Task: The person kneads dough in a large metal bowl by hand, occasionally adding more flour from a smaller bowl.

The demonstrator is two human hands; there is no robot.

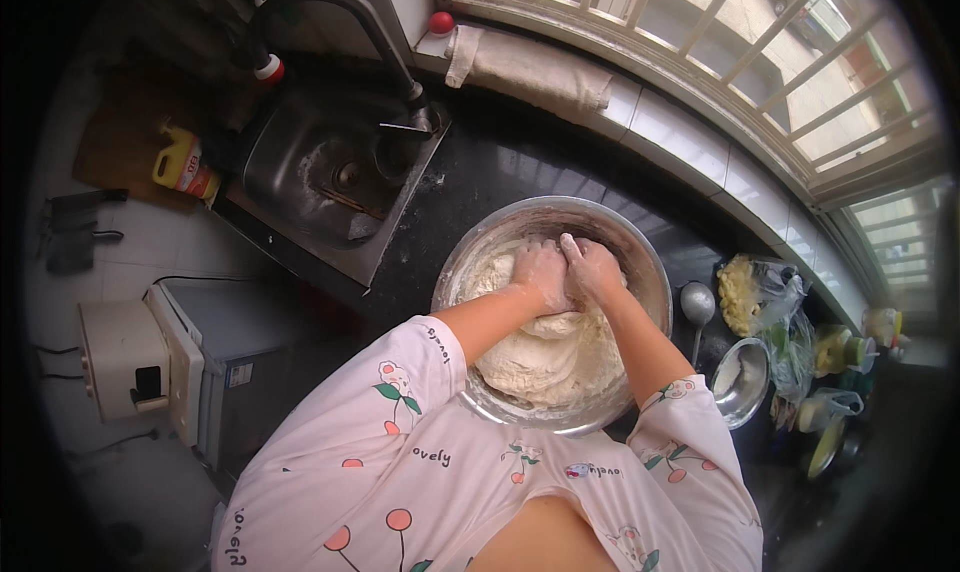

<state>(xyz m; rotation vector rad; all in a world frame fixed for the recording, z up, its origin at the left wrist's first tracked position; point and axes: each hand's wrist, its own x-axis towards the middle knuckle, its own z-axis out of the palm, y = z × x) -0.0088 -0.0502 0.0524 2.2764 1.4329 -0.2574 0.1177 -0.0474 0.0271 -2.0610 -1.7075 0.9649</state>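
A large stainless steel bowl stands before me on the black countertop, holding a big pale mass of dough. Both my hands press down into the dough near the bowl's far side. My left hand, dusted with flour, has its fingers curled against the dough. Right beside it, my right hand pushes into the same mass, its floury thumb pointing up. The fingertips are partly hidden. Dry flour and dough residue coat the inner wall of the bowl.
A steel sink with a dark faucet lies left. Right of the bowl are a metal ladle, a small metal bowl and plastic bags. A folded cloth rests on the sill below the barred window.
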